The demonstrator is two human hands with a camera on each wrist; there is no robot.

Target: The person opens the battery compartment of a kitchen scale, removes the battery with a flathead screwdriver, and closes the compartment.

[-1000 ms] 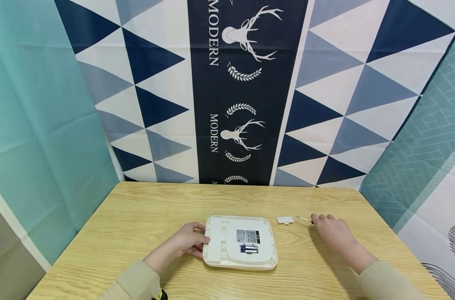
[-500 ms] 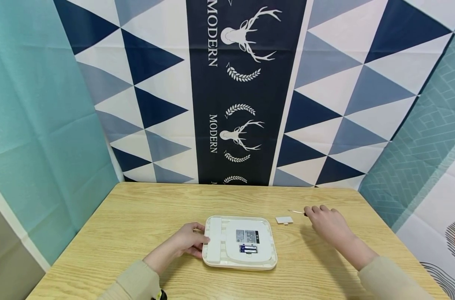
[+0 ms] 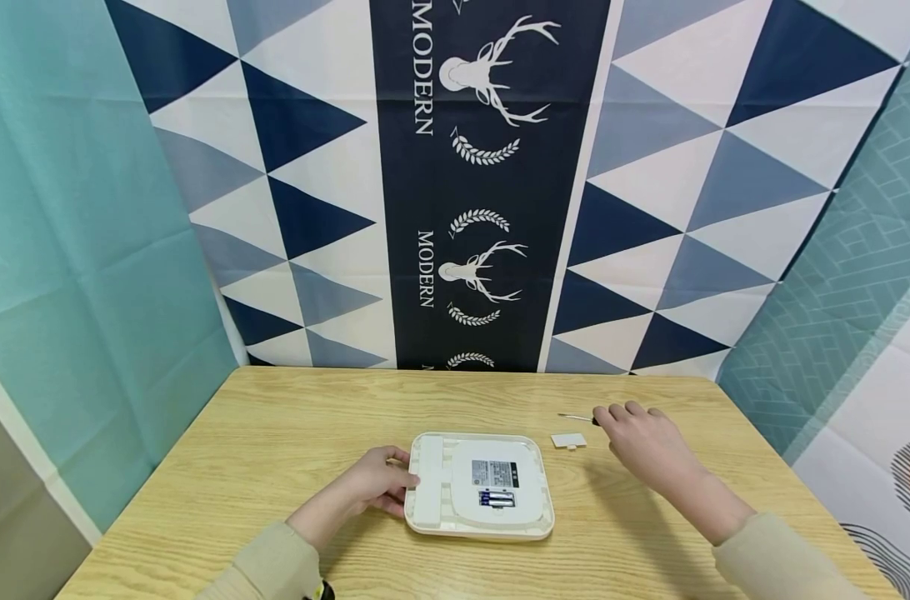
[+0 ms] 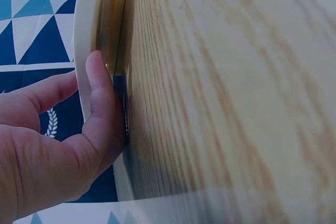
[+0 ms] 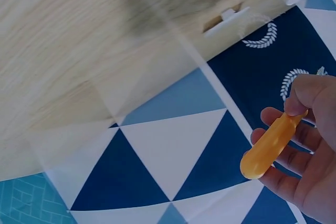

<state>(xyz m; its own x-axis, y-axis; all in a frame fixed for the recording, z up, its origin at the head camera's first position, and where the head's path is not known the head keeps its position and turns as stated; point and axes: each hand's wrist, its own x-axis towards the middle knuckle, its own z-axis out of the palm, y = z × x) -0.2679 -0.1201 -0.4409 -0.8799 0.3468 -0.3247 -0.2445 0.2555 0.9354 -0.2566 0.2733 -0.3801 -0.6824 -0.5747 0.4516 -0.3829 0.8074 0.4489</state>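
Observation:
A white device with rounded corners (image 3: 428, 487) lies underside up on the table. It carries a printed label (image 3: 494, 473), and two blue-and-silver batteries (image 3: 496, 499) sit in its uncovered compartment. My left hand (image 3: 380, 482) grips the device's left edge, thumb on one face and fingers around the rim; the left wrist view shows the rim (image 4: 84, 35) between them. Raised above the table to the right, my right hand (image 3: 650, 442) holds a screwdriver (image 3: 575, 416) by its orange handle (image 5: 270, 148), the shaft pointing left. The small white battery cover (image 3: 568, 441) lies beneath and beyond the screwdriver's tip, right of the device.
The wood-grain table (image 3: 312, 408) ends at a patterned backdrop (image 3: 470, 183) behind. A teal curtain (image 3: 110, 233) borders the left side, and another patterned sheet (image 3: 860, 333) stands on the right.
My right hand has risen and moved left with the screwdriver, whose tip is now above the battery cover's far side. The left hand and the device have stayed in place.

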